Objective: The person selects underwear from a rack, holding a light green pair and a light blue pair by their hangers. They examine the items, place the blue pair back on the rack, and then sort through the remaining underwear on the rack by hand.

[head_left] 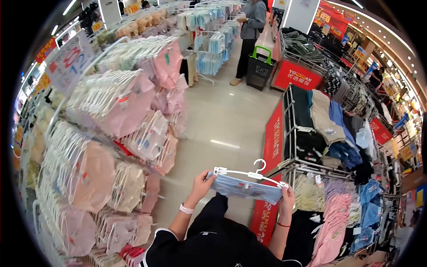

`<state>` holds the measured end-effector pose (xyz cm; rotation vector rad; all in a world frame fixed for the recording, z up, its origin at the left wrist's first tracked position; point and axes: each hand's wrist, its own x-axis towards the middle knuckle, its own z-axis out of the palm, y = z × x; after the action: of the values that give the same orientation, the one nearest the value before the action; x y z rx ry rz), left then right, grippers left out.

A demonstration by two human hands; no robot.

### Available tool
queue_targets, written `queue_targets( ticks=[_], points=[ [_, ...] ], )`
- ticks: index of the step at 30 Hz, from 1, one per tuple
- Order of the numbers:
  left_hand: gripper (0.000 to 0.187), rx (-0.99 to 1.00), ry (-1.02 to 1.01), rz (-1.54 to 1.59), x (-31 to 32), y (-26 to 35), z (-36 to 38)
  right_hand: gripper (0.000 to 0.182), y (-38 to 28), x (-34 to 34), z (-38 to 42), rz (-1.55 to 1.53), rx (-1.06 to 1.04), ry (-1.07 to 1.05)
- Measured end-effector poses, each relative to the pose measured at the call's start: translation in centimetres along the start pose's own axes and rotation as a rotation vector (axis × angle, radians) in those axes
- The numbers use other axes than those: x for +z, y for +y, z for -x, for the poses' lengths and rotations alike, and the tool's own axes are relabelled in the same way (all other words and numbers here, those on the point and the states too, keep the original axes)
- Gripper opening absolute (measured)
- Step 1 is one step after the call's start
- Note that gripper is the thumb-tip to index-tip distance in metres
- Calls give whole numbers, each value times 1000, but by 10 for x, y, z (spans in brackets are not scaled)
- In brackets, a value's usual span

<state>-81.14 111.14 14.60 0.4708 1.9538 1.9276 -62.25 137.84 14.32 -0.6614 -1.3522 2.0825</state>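
A pair of light blue underpants [244, 189] with a small print hangs from a white clip hanger [255, 175] in front of my body. My left hand [202, 184] pinches the left end, where the waistband meets the clip. At the opposite end, my right hand [287, 198] is closed on the other clip and the corner of the cloth. The hanger's hook points up, and the waistband is stretched between my hands. Parts of my fingers are hidden behind the fabric.
Racks of pink and peach underpants [97, 175] on white hangers line the left. To the right, metal bins hold folded clothes [327, 118] behind red sign panels [273, 138]. Ahead, a person [252, 31] stands by a black basket [260, 70] on the shiny floor [222, 115].
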Motion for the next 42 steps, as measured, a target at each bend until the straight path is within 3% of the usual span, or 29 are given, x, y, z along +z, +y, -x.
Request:
queue_targets(
  ticks=[5,11,18,24,28,33,36,42],
  points=[
    [18,120,-66,28,24,13,-129,25,-24,12,-102,181,-8,137],
    [20,67,-54,175,44,40,-243,29,-45,41,-204,168,-45,164],
    [19,119,63,-34,46,24,-335,38,-12,51,-354,65,-47,-59],
    [22,64,360,-64,38,49,-415,31,-25,116,-522,181,75,-361],
    [22,153,570,-107,31,67,-455,32,-17,171,-632,219,86,-534],
    [17,209,829,-193,9,49,-470,31,-26,270,-668,229,91,-711],
    [23,151,937,-134,-4,76,-476,30,-30,289,-677,264,65,-800],
    [22,157,870,-306,-17,79,-502,26,1,280,-704,161,146,-758]
  ],
)
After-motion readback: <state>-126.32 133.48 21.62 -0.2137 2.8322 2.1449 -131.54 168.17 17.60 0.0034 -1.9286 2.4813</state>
